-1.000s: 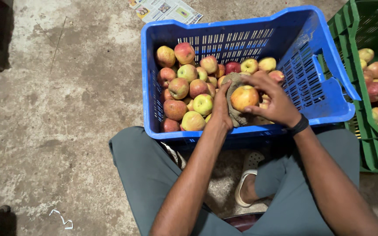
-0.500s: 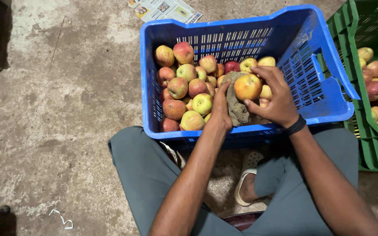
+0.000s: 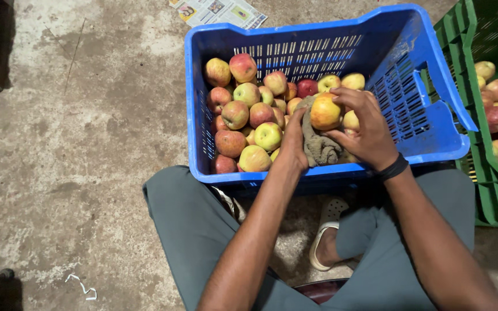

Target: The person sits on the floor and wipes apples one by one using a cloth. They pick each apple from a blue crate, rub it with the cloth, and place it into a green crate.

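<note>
Right hand (image 3: 370, 129): fingers curled over a yellow-orange apple (image 3: 325, 112), gripping it from above and from the right side. Left hand (image 3: 296, 144): closed on a grey-brown cloth (image 3: 320, 147), which is bunched directly beneath and against the apple. The apple sits between the two hands at frame centre, just above the near rim of the blue crate (image 3: 427, 80); the right hand is the nearer and covers more of it. The apple is round, without a marked long axis, smooth and faintly glossy; the cloth is coarse, soft and crumpled.

Blue crate: rigid plastic, slotted walls, tilted toward the viewer. It holds a heap of loose apples (image 3: 249, 109), red, yellow and green, on its left half. A green crate (image 3: 468, 115) of the same slotted make stands at the right edge with more apples inside. Floor (image 3: 76, 150): rough, stained concrete. A printed paper (image 3: 217, 11) lies at the upper centre.
</note>
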